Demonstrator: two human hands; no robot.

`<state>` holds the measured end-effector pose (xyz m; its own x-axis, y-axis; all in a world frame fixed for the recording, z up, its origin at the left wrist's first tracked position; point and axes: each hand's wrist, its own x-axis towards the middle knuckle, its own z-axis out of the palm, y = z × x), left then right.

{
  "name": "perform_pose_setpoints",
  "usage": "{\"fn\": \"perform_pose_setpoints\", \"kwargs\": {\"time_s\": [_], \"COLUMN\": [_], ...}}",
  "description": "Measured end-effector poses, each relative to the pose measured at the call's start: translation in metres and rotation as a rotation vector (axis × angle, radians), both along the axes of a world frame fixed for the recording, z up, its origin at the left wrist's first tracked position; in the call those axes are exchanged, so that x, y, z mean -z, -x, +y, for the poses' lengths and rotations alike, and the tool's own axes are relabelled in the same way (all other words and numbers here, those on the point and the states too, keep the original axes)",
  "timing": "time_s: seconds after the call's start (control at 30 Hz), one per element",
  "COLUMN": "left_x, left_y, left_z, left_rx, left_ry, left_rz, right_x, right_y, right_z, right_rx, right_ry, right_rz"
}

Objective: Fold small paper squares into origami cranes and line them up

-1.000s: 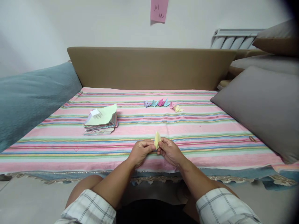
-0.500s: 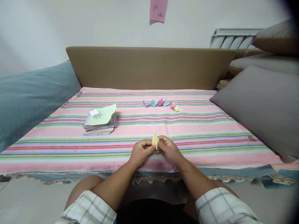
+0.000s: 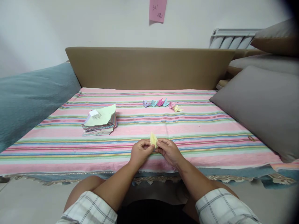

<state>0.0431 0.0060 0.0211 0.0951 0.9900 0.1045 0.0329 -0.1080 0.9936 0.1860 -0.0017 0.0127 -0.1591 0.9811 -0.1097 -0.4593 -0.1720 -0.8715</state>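
Between my hands is a small piece of folded yellow paper, its pointed end up, just above the front part of the striped cloth. My left hand pinches it from the left with thumb and fingers. On the other side my right hand is closed on its right edge. The fingertips hide the lower part of the paper. Farther back lies a row of several folded paper cranes, among them a purple one, a magenta one and a yellow one.
A stack of coloured paper sheets stands at left, with a small white block on top. Striped cloth covers the seat. A grey cushion leans at right, a blue armrest bounds the left, and a brown backrest the rear.
The folded yellow paper has turned and tipped slightly left, showing a broader face. My right fingers have shifted a little along its edge; both hands keep hold.
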Motion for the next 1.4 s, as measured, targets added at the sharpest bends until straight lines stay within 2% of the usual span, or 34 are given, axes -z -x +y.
{"fn": "perform_pose_setpoints", "kwargs": {"time_s": [0.23,0.47,0.63,0.7,0.87,1.07,1.27,1.4], "left_x": [0.001,-0.001,0.002,0.002,0.000,-0.003,0.000,0.003], "left_y": [0.003,0.003,0.002,0.001,-0.001,0.000,0.001,0.003], "left_z": [0.002,0.001,0.002,0.002,0.002,0.002,0.002,0.000], "left_rx": [-0.079,-0.014,0.098,0.105,0.052,0.090,0.131,0.116], "left_ry": [-0.079,-0.107,0.060,0.098,0.056,0.051,0.030,-0.050], "left_rz": [0.062,0.090,-0.117,-0.174,-0.222,-0.177,-0.135,-0.078], "right_x": [0.002,0.012,0.012,0.011,0.010,0.013,0.013,0.014], "right_y": [0.006,0.002,0.000,0.000,0.001,0.000,0.000,-0.001], "right_z": [-0.002,0.004,0.005,0.004,0.004,0.004,0.004,0.005], "right_rx": [0.004,0.046,0.059,0.056,0.056,0.046,0.011,0.012], "right_ry": [-0.164,-0.096,-0.096,-0.095,-0.083,-0.083,-0.142,-0.143], "right_rz": [-0.077,-0.120,-0.131,-0.125,-0.099,-0.085,-0.128,-0.161]}}
